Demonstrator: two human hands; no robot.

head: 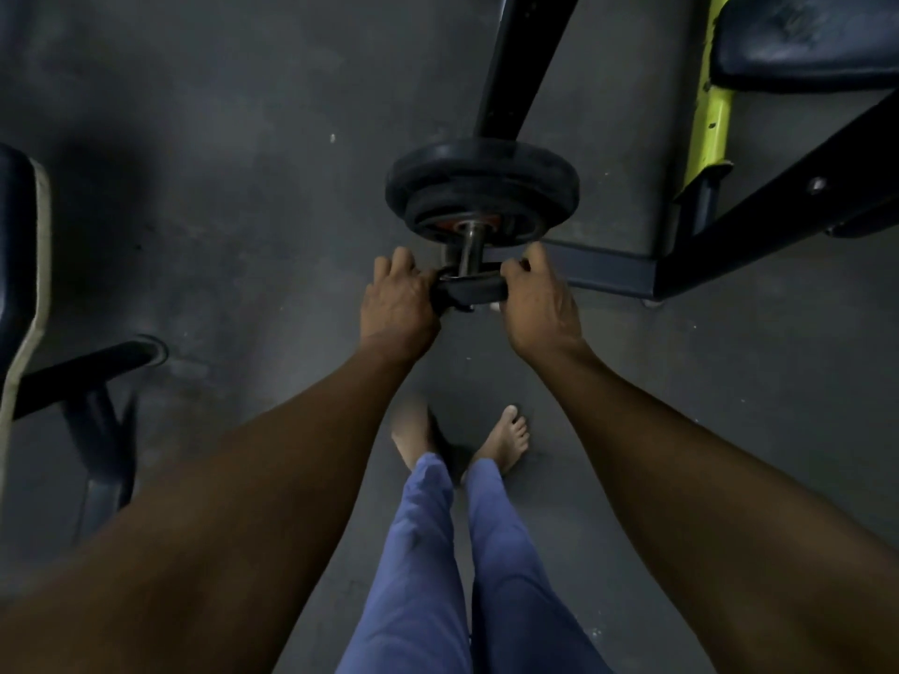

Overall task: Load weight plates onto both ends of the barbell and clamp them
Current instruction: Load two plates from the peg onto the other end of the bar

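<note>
The barbell's steel sleeve [471,250] points toward me in the middle of the view. Two black weight plates [481,182] sit stacked on it, the smaller one nearer me with a red hub ring. At the sleeve's tip sits a small black plate or collar [469,288], seen edge-on; I cannot tell which. My left hand [399,304] grips its left side and my right hand [537,299] grips its right side, fingers curled over it.
A black rack upright [520,60] rises behind the plates. A yellow frame bar [711,104] and a dark padded bench [807,36] stand at the upper right, with a black base beam [613,272] on the floor. Another padded bench [19,265] stands at the left. My bare feet [457,440] are on grey floor.
</note>
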